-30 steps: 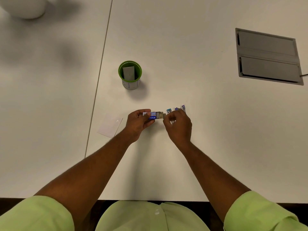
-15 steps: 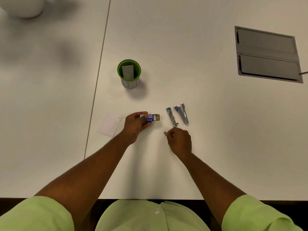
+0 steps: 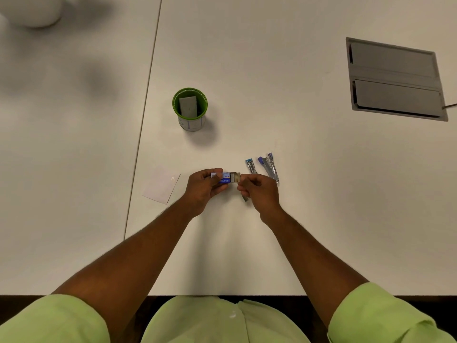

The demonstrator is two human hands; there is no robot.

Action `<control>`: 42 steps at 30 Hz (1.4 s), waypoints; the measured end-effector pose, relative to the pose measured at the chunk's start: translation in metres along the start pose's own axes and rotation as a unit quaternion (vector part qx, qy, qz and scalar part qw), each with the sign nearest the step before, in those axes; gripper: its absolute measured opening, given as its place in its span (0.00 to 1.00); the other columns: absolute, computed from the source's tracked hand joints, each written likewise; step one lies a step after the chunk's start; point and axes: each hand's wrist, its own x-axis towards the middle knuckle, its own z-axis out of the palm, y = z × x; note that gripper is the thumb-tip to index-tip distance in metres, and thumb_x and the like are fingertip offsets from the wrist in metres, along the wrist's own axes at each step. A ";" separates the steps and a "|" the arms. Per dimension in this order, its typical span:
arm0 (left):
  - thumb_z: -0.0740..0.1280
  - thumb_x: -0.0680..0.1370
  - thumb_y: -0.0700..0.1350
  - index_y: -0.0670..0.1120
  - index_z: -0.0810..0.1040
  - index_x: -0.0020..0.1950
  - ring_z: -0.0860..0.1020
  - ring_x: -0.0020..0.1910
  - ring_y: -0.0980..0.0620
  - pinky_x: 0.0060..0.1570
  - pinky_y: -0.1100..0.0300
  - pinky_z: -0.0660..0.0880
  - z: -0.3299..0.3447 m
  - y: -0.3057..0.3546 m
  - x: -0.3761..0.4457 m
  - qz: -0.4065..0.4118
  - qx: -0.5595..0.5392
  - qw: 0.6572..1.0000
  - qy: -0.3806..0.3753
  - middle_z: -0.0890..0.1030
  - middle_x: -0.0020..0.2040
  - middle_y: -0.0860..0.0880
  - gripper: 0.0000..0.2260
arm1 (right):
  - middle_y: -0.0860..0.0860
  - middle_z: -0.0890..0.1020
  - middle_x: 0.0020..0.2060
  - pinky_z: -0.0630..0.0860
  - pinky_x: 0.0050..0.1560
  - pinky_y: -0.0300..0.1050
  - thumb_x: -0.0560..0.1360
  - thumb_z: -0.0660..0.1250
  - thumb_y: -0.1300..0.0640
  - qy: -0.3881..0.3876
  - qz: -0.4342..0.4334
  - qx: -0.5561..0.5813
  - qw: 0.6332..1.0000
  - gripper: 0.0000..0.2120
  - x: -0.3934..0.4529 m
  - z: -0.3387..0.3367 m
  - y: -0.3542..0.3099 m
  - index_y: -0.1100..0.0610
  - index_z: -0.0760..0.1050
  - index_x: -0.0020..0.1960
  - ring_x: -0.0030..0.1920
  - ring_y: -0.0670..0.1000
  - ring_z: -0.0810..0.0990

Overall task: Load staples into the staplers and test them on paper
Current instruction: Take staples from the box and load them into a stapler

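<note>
Both hands meet over the desk [image 3: 296,169], a little in from its near edge, and the staple box [image 3: 223,178] sits between them. The left hand [image 3: 202,188] has its fingers wrapped round the box's blue-and-white sleeve, thumb on top, a firm hold. The right hand [image 3: 259,191] is at the box's open end, fingertips curled in and pinched at the pulled-out tray where a grey block of staples shows; whether it grips the tray itself or a strip of staples, I cannot tell. Just under that hand, on the desk, a short grey staple strip [image 3: 245,198] lies loose, partly hidden by the fingers. Just beyond the right hand, two small staplers lie side by side: the blue-tipped stapler [image 3: 251,166] nearer the box, the purple-tipped stapler [image 3: 269,166] just to its right and sprung open into a narrow V. Out to the left of the left hand, a small sheet of paper [image 3: 161,184] lies flat right beside the seam in the desk. Further towards the far edge stands a green cup [image 3: 190,110] with a grey card upright inside. Over by the right edge, a grey cable hatch [image 3: 395,79] is set into the top.
</note>
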 end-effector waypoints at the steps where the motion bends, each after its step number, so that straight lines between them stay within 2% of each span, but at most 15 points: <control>1: 0.68 0.80 0.36 0.36 0.79 0.59 0.83 0.50 0.43 0.52 0.55 0.83 0.001 -0.001 0.000 0.001 -0.001 1.000 -0.003 0.81 0.57 0.36 0.08 | 0.55 0.87 0.40 0.81 0.41 0.41 0.76 0.73 0.61 -0.002 -0.002 0.000 1.000 0.02 0.000 0.001 -0.002 0.56 0.84 0.47 0.41 0.52 0.86; 6: 0.68 0.80 0.37 0.37 0.79 0.58 0.84 0.50 0.45 0.52 0.56 0.83 0.003 -0.001 -0.001 0.007 0.002 1.000 -0.012 0.82 0.56 0.38 0.08 | 0.55 0.87 0.39 0.84 0.47 0.49 0.74 0.74 0.61 0.003 -0.009 -0.017 1.000 0.03 0.002 0.003 -0.003 0.55 0.84 0.44 0.40 0.52 0.85; 9: 0.68 0.79 0.37 0.38 0.79 0.57 0.84 0.48 0.46 0.48 0.59 0.83 0.005 -0.001 -0.001 0.012 0.002 1.000 -0.014 0.83 0.54 0.39 0.07 | 0.51 0.86 0.37 0.84 0.46 0.51 0.74 0.75 0.60 0.015 -0.018 -0.044 0.999 0.07 0.003 0.003 -0.005 0.50 0.83 0.41 0.38 0.51 0.85; 12: 0.68 0.80 0.37 0.40 0.80 0.56 0.84 0.49 0.46 0.48 0.60 0.83 0.008 -0.001 -0.001 0.017 0.005 1.000 -0.013 0.83 0.53 0.39 0.06 | 0.51 0.86 0.36 0.84 0.45 0.53 0.74 0.75 0.60 0.020 -0.018 -0.047 0.999 0.07 0.004 0.004 -0.006 0.49 0.83 0.40 0.37 0.51 0.84; 15: 0.67 0.81 0.38 0.37 0.78 0.61 0.84 0.51 0.45 0.50 0.59 0.83 0.010 -0.002 0.001 0.021 0.016 1.000 -0.012 0.82 0.56 0.38 0.10 | 0.53 0.87 0.39 0.83 0.46 0.52 0.74 0.75 0.60 0.017 -0.024 -0.051 0.998 0.02 0.005 0.007 -0.007 0.53 0.85 0.45 0.39 0.52 0.85; 18: 0.68 0.80 0.39 0.36 0.78 0.63 0.84 0.51 0.45 0.50 0.59 0.83 0.012 -0.003 0.002 0.025 0.019 0.999 -0.011 0.82 0.57 0.38 0.13 | 0.57 0.86 0.42 0.82 0.46 0.48 0.74 0.75 0.61 0.008 -0.029 -0.047 0.998 0.06 0.006 0.010 -0.007 0.61 0.85 0.51 0.39 0.53 0.83; 23: 0.69 0.80 0.39 0.38 0.79 0.62 0.85 0.49 0.47 0.47 0.61 0.83 0.013 -0.001 0.005 0.032 0.023 0.999 -0.009 0.83 0.55 0.40 0.11 | 0.56 0.86 0.44 0.81 0.42 0.40 0.74 0.75 0.60 0.003 -0.031 -0.056 0.998 0.10 0.009 0.013 -0.009 0.61 0.84 0.54 0.40 0.51 0.84; 26: 0.68 0.80 0.39 0.38 0.79 0.61 0.84 0.50 0.47 0.47 0.61 0.83 0.013 0.002 0.005 0.039 0.025 0.999 -0.015 0.83 0.55 0.40 0.10 | 0.57 0.86 0.45 0.80 0.42 0.40 0.74 0.75 0.60 -0.001 -0.032 -0.047 0.998 0.09 0.010 0.013 -0.010 0.61 0.84 0.54 0.41 0.52 0.84; 29: 0.67 0.81 0.38 0.35 0.77 0.64 0.83 0.54 0.43 0.52 0.58 0.83 0.015 0.006 0.006 0.043 0.033 0.998 -0.019 0.82 0.58 0.38 0.13 | 0.57 0.86 0.45 0.82 0.45 0.44 0.74 0.76 0.60 -0.005 -0.028 -0.030 0.999 0.06 0.012 0.014 -0.011 0.58 0.84 0.50 0.43 0.54 0.85; 32: 0.67 0.81 0.38 0.35 0.77 0.66 0.82 0.57 0.41 0.58 0.53 0.81 0.018 0.009 0.007 0.058 0.073 0.996 -0.007 0.81 0.60 0.37 0.15 | 0.59 0.86 0.47 0.83 0.51 0.50 0.73 0.76 0.61 -0.008 -0.025 -0.023 0.999 0.07 0.015 0.016 -0.014 0.60 0.83 0.51 0.47 0.58 0.85; 36: 0.69 0.81 0.42 0.38 0.78 0.66 0.81 0.60 0.41 0.62 0.50 0.79 0.020 0.017 0.012 0.092 0.116 0.989 0.020 0.82 0.60 0.38 0.15 | 0.61 0.86 0.48 0.83 0.52 0.51 0.73 0.76 0.64 -0.007 -0.015 0.013 1.000 0.08 0.022 0.019 -0.023 0.62 0.80 0.51 0.46 0.59 0.86; 38: 0.68 0.82 0.46 0.41 0.78 0.66 0.81 0.60 0.44 0.63 0.51 0.77 0.017 0.020 0.016 0.140 0.202 0.967 0.074 0.83 0.61 0.43 0.15 | 0.62 0.85 0.47 0.83 0.51 0.50 0.73 0.75 0.66 -0.012 -0.017 0.031 0.999 0.07 0.027 0.020 -0.030 0.62 0.79 0.50 0.44 0.58 0.86; 40: 0.66 0.82 0.48 0.43 0.78 0.67 0.79 0.63 0.47 0.64 0.58 0.73 0.011 0.020 0.020 0.218 0.306 0.917 0.133 0.82 0.63 0.46 0.15 | 0.61 0.85 0.44 0.83 0.49 0.48 0.73 0.75 0.67 -0.013 -0.020 0.031 0.999 0.07 0.034 0.022 -0.037 0.62 0.79 0.49 0.42 0.56 0.85; 42: 0.65 0.83 0.48 0.44 0.75 0.70 0.74 0.69 0.48 0.69 0.59 0.68 0.000 0.018 0.025 0.280 0.390 0.863 0.159 0.78 0.69 0.46 0.17 | 0.59 0.85 0.42 0.84 0.46 0.46 0.73 0.75 0.67 -0.008 -0.024 0.014 1.000 0.07 0.044 0.023 -0.045 0.63 0.80 0.50 0.40 0.55 0.85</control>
